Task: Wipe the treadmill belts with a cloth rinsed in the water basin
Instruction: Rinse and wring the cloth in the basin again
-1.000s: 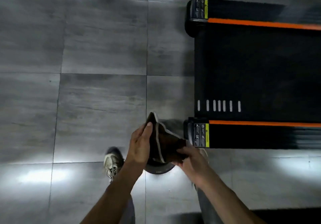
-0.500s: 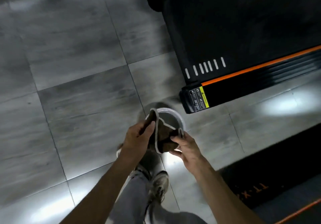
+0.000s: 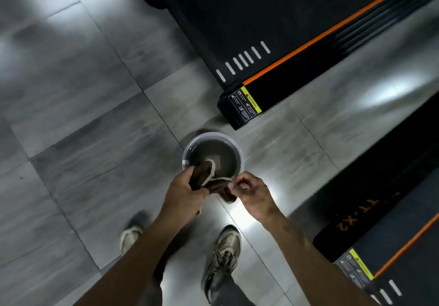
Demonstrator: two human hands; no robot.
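Observation:
A brown cloth with a pale hem (image 3: 207,179) hangs between both hands, just above the near rim of a round grey water basin (image 3: 234,144) on the tiled floor. My left hand (image 3: 184,194) grips the cloth's left part. My right hand (image 3: 250,192) pinches its right edge with thumb and fingertips. The basin holds murky water. A black treadmill belt (image 3: 249,18) with an orange side stripe lies beyond the basin at the upper right. A second treadmill (image 3: 384,225) lies at the lower right.
My two shoes (image 3: 225,253) stand on the grey floor tiles just behind the basin. The nearer treadmill's rear end cap with a yellow warning label (image 3: 242,106) sits close to the basin's far right side. Open tiled floor (image 3: 83,115) spreads to the left.
The view has swung so the basin now shows fully below the cloth. Both hands have kept hold of the cloth and lowered it toward the basin's rim.

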